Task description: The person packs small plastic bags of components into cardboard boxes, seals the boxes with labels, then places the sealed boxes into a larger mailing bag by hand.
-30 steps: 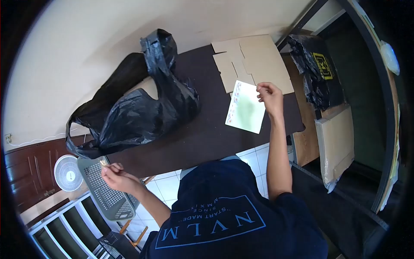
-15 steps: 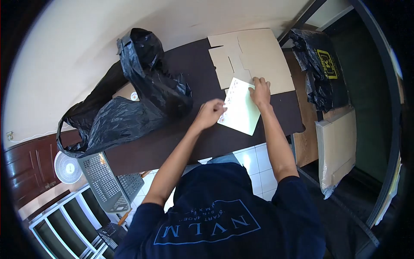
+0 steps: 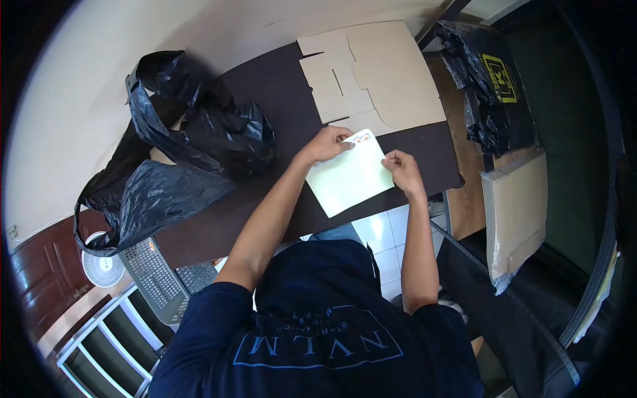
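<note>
A pale green-white sheet (image 3: 348, 176) with small coloured prints along its top left edge is tilted above the dark table's front part. My left hand (image 3: 326, 144) pinches its upper left edge, fingers closed on it. At the sheet's right edge, my right hand (image 3: 403, 171) grips it between thumb and fingers. Just beyond the sheet lies a flat, die-cut brown cardboard piece (image 3: 391, 73) with slots and flaps.
A black plastic bag (image 3: 179, 152) stands open on the dark table (image 3: 265, 83) at left. Below it are a grey perforated basket (image 3: 156, 282) and a white fan (image 3: 103, 262). Right are another black bag (image 3: 491, 99) and a wrapped cardboard stack (image 3: 516, 212).
The sheet has turned, and its printed edge has shifted. My left hand has moved up along the sheet and closed on its edge; my right hand has moved down its right side.
</note>
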Action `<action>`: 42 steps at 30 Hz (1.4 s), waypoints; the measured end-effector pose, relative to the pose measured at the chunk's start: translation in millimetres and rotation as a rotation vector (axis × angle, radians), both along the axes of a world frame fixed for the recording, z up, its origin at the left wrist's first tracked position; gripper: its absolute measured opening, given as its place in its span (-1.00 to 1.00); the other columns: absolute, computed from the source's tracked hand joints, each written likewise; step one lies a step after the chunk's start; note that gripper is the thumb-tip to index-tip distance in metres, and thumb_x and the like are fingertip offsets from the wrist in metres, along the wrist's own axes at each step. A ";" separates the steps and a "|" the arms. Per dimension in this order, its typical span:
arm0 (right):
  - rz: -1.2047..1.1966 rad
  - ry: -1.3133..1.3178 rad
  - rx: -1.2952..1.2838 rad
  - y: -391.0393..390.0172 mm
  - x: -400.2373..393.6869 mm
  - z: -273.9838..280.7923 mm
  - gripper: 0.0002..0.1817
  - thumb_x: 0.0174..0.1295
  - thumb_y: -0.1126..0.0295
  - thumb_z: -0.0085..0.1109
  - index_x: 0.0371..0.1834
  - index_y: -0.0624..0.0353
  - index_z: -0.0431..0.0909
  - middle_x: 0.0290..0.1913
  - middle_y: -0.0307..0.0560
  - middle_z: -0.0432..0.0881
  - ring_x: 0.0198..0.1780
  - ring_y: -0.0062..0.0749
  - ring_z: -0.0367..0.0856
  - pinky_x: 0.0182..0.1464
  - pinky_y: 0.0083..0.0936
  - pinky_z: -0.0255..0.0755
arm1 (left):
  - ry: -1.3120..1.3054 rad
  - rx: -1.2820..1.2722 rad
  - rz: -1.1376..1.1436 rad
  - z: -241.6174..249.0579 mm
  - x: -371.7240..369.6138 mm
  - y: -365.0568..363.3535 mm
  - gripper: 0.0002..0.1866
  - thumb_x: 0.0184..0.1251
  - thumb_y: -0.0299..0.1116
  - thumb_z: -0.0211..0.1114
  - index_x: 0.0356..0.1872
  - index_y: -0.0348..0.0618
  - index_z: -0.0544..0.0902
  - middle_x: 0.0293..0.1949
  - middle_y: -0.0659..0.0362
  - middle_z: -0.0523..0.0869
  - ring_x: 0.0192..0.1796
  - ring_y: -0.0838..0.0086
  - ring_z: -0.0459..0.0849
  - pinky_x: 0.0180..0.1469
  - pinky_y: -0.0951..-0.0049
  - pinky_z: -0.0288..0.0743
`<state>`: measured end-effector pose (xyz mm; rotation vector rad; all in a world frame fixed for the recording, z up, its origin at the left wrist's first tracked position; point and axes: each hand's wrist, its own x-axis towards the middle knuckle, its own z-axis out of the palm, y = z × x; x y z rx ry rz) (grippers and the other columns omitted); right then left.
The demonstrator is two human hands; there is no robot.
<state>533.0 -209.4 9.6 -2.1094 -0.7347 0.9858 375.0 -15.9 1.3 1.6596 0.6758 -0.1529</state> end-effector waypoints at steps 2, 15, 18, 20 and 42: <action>0.008 0.075 -0.002 -1.9 2.6 -1.7 -0.84 0.15 0.41 0.28 -0.29 0.27 0.64 -0.41 0.04 0.70 -0.34 -0.21 0.69 -0.21 -0.35 0.53 | -0.052 -0.073 -0.031 -8.9 -0.9 3.5 -0.69 0.31 -0.35 0.33 -0.01 -0.33 0.68 -0.32 0.15 0.73 -0.31 0.56 0.62 -0.21 0.52 0.50; 0.330 -0.293 0.409 39.6 -34.9 43.5 -0.79 0.17 0.60 0.25 -0.13 0.22 0.72 -0.22 0.01 0.57 -0.23 -0.22 0.63 -0.15 -0.37 0.50 | -0.065 -0.260 -0.208 15.6 -15.8 10.9 -0.71 0.43 -0.37 0.15 0.03 -0.28 0.68 -0.28 0.21 0.74 -0.29 0.63 0.62 -0.21 0.55 0.49; 0.384 -0.242 0.406 42.2 -34.0 45.3 -0.84 0.16 0.60 0.26 -0.19 0.25 0.71 -0.20 0.01 0.54 -0.22 -0.20 0.62 -0.13 -0.36 0.49 | -0.013 -0.332 -0.267 19.1 -22.0 15.7 -0.71 0.42 -0.38 0.14 0.03 -0.27 0.68 -0.29 0.21 0.74 -0.29 0.63 0.62 -0.21 0.57 0.49; 0.427 -0.226 0.393 43.1 -33.2 44.5 -0.86 0.16 0.61 0.26 -0.21 0.27 0.69 -0.18 0.01 0.53 -0.21 -0.21 0.62 -0.13 -0.36 0.49 | 0.011 -0.304 -0.284 20.4 -24.4 16.4 -0.72 0.41 -0.39 0.15 0.02 -0.28 0.69 -0.29 0.20 0.74 -0.29 0.62 0.62 -0.21 0.55 0.50; 0.154 0.122 0.940 62.8 -115.7 227.7 -0.29 0.28 0.61 0.06 0.50 0.34 0.01 -0.31 0.03 0.67 -0.45 -0.47 0.61 -0.38 -0.62 0.48 | -0.591 0.644 0.299 209.9 -187.0 -51.7 -0.79 0.20 -0.49 0.38 -0.13 -0.25 0.70 -0.11 0.05 0.71 -0.02 0.21 0.69 0.06 0.28 0.56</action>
